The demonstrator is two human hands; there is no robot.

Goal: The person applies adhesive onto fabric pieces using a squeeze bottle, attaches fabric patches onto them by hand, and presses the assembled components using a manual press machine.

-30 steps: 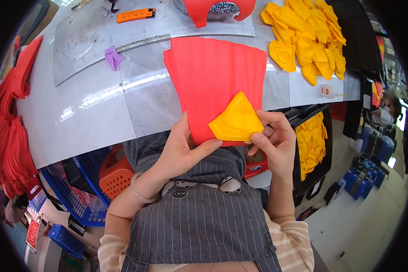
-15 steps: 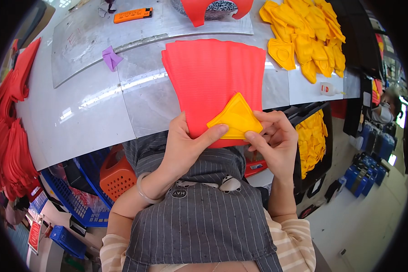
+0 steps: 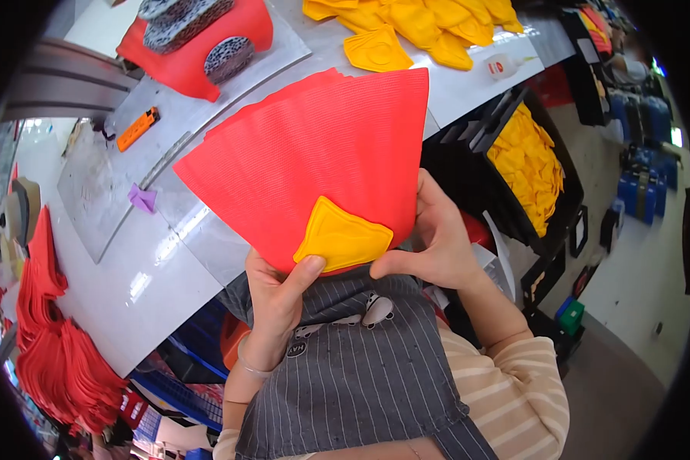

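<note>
A fanned stack of red ribbed sheets (image 3: 314, 138) is held up over the table's front edge. On its lower part lies a yellow shield-shaped piece (image 3: 345, 236). My left hand (image 3: 278, 287) grips the stack's lower left edge, its thumb pressing on the yellow piece's lower left corner. At the lower right edge my right hand (image 3: 437, 238) holds the stack, thumb in front near the yellow piece's right corner, and its other fingers partly hidden behind the sheets.
Yellow pieces (image 3: 414, 31) and a small bottle (image 3: 502, 66) lie at the back of the table (image 3: 130, 307). An orange tool (image 3: 138, 129), a purple scrap (image 3: 142, 198) and red sheets (image 3: 73, 368) are leftward. A black bin (image 3: 468, 161) of yellow pieces stands right.
The view has turned. The red stack is fanned wider and tilted up to the left. My right thumb has come off the yellow piece's edge, and my right hand now grips the stack's side.
</note>
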